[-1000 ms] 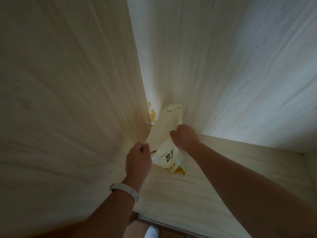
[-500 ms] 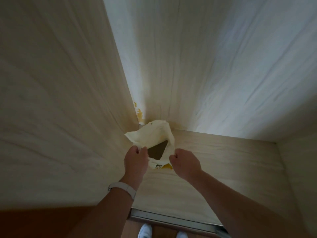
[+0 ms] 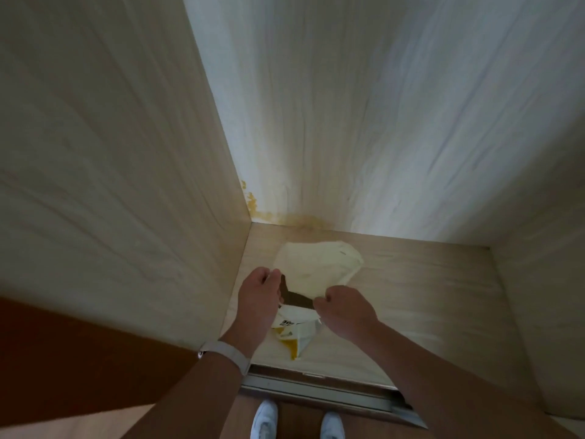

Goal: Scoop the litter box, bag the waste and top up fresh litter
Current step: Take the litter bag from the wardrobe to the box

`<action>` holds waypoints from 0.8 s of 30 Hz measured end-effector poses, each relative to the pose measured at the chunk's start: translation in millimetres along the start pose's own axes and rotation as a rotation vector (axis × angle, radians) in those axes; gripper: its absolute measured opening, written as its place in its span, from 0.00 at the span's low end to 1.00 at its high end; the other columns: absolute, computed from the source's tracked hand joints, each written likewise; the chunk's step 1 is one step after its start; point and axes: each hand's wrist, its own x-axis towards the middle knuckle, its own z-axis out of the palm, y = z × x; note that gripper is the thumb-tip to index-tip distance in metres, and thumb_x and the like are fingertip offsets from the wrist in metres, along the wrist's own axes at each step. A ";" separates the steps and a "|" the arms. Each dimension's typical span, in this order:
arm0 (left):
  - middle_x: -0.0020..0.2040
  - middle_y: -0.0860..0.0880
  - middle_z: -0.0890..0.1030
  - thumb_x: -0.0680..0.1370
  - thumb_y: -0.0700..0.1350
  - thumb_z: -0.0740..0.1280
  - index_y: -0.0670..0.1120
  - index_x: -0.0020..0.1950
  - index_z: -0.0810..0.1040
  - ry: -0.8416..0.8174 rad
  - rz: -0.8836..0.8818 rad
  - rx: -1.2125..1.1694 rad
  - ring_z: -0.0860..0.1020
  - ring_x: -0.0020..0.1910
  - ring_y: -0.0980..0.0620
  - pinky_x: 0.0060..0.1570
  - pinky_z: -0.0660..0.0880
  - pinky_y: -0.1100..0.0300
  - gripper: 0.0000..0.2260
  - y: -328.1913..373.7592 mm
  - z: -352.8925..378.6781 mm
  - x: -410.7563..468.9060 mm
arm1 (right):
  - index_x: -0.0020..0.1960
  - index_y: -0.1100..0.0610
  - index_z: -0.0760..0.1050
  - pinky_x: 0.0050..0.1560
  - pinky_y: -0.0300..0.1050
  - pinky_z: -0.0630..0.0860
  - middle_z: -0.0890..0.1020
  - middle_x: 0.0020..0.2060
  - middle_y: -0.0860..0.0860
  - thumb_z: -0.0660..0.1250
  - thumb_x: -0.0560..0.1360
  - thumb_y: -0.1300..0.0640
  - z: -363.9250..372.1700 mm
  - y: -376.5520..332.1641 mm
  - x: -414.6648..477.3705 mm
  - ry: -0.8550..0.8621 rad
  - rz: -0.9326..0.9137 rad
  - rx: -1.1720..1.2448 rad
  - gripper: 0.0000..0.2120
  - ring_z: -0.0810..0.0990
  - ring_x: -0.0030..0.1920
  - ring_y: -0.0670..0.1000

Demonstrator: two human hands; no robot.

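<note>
Left hand (image 3: 258, 301) and right hand (image 3: 346, 310) pinching pale bag (image 3: 316, 264) mouth, inside dark, print blurred, bag bottom hidden

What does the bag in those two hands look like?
The bag is creamy white and crinkly, with dark print and a yellow corner at the near end. It lies on the wooden cupboard floor, near the back left corner. Its mouth is open, dark inside. The left hand grips one edge of the mouth, the right hand the other.
</note>
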 end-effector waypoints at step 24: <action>0.31 0.46 0.74 0.80 0.45 0.63 0.43 0.35 0.72 0.056 -0.065 0.080 0.72 0.32 0.52 0.34 0.67 0.59 0.14 -8.9 -30.6 -29.9 | 0.32 0.52 0.61 0.31 0.47 0.62 0.68 0.27 0.49 0.60 0.79 0.52 -11.3 39.7 17.9 0.179 -0.182 0.100 0.18 0.68 0.29 0.50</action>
